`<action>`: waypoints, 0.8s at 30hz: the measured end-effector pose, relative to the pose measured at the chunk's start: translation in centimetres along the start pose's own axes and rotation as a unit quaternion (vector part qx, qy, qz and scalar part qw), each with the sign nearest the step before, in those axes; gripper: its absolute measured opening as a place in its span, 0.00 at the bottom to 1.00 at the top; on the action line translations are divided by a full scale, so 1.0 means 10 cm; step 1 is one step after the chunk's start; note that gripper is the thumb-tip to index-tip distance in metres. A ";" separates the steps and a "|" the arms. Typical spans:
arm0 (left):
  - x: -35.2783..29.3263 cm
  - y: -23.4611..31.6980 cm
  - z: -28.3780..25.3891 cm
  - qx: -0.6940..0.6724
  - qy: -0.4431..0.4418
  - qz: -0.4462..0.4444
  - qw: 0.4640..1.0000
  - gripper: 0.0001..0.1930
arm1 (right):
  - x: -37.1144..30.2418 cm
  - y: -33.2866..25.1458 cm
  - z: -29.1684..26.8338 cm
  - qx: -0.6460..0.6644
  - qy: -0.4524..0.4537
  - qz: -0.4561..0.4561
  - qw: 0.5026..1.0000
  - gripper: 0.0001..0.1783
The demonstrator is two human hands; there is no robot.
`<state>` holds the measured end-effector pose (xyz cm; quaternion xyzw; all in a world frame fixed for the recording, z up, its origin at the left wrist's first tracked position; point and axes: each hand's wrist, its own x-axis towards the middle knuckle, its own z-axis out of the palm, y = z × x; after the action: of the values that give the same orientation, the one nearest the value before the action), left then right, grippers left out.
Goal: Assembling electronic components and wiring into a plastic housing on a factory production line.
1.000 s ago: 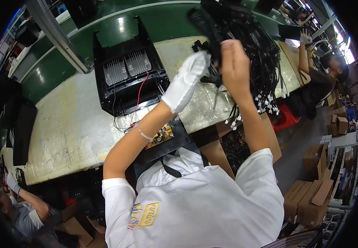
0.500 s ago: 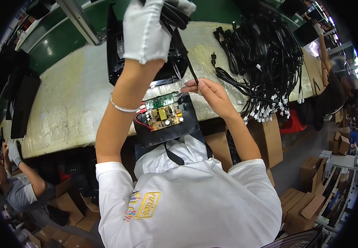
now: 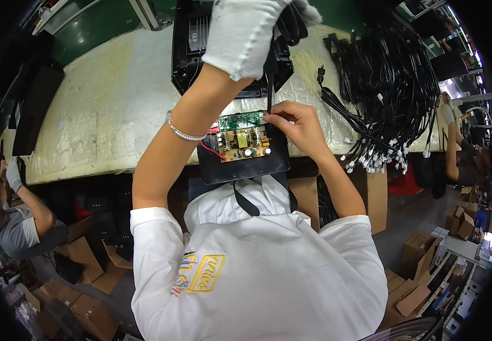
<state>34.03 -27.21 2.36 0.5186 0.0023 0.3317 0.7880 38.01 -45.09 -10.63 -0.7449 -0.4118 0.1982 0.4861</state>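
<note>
My left hand (image 3: 243, 40), in a white glove, is raised over a black housing (image 3: 187, 71) and closed around a coiled black power cable (image 3: 294, 28). From the coil one length of cable runs down to my bare right hand (image 3: 298, 126). Thumb and fingers there pinch the cable's end at the right end of a narrow green circuit board (image 3: 239, 121); the connector itself is hidden. Adjoining it is a tan power board (image 3: 243, 146) with a yellow transformer, capacitors and red wires. Both boards lie on a black panel (image 3: 246, 173) at the bench edge.
A big heap of black cables with white connectors (image 3: 393, 85) lies on the bench (image 3: 115, 102) to the right. Black panels (image 3: 41, 96) stand at the left. Cardboard boxes (image 3: 377, 199) sit below the bench. Other people (image 3: 24, 216) work on both sides.
My right fingertips have come from beside the boards to the green board's right end, bringing the cable's end along. The left hand still holds the coil. The whole view has shifted slightly.
</note>
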 end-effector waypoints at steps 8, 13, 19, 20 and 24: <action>-0.05 -0.32 -0.21 0.494 -0.061 0.357 0.790 0.11 | -0.07 0.09 0.15 -0.004 0.006 -0.008 1.000 0.06; -0.16 -0.21 -0.14 0.288 -0.081 0.145 0.943 0.15 | -0.17 0.21 0.22 -0.047 0.073 -0.097 0.992 0.05; -0.21 -0.14 -0.28 0.238 -0.010 0.041 0.970 0.22 | -0.25 0.23 0.29 -0.071 0.079 -0.126 0.986 0.03; -0.11 -0.08 -0.30 0.404 -0.001 0.097 0.910 0.25 | -0.27 0.23 0.25 -0.063 0.080 -0.121 0.987 0.04; 0.54 -0.05 -0.66 0.679 -0.040 -0.042 0.732 0.37 | -0.16 0.35 -0.24 -0.215 0.169 -0.062 0.960 0.08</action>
<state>36.17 -19.12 0.71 0.9278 0.2168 0.1869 0.2392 40.17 -48.38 -12.86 -0.8273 -0.4021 -0.0550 0.3884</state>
